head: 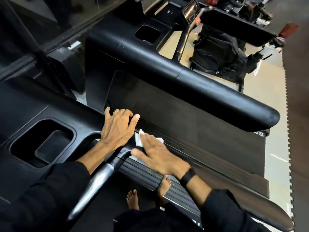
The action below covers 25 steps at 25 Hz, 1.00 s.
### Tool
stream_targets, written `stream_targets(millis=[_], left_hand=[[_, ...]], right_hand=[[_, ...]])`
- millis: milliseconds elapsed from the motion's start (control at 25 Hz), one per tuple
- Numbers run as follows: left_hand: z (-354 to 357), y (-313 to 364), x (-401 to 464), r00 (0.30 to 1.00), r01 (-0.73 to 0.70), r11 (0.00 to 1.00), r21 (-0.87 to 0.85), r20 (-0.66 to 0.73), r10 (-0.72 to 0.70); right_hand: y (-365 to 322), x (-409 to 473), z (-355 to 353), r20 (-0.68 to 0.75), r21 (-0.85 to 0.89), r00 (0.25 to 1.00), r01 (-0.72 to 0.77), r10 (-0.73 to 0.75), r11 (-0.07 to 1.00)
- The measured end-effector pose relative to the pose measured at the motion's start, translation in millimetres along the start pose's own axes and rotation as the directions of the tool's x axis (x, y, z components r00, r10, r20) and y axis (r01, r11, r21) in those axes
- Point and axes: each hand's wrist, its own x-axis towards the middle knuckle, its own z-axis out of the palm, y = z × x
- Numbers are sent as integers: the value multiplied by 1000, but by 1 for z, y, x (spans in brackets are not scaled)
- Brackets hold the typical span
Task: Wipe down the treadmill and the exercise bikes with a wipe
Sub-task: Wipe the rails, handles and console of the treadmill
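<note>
Wipe [139, 139]: we see it flat on the treadmill [192, 131] side rail, under our right hand [158, 156] (fingers straight, pressing).
Left hand [117, 128]: fingers spread, resting on the console edge.
Room: belt lies open beyond.

A gym: a black treadmill [167, 77] with long handrails fills the view, an exercise bike [222, 52] stands behind it, and interlocking rubber floor mats [299, 114] edge the floor.

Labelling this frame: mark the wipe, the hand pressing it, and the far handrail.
wipe [138, 139]: head view, white corner left of the fingers.
right hand [158, 154]: head view, back of the hand.
far handrail [209, 91]: head view, middle of its rounded top.
</note>
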Motion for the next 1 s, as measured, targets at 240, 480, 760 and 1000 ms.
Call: stream_targets(millis=[240,480,760,1000], left_hand=[[-7,5,-1,995,-91,985,-149,-55,83],[6,31,-3,983,-180,972,-152,5,183],[8,33,-2,982,-186,974,-129,-4,187],[5,33,-3,984,-175,973,-147,-19,174]], right_hand=[[47,-39,-32,91,-144,927,-349,363,926],[11,0,-5,-13,-122,997,-74,73,990],[16,-30,-5,50,-234,984,-152,168,960],[27,11,-24,22,24,968,-251,250,968]])
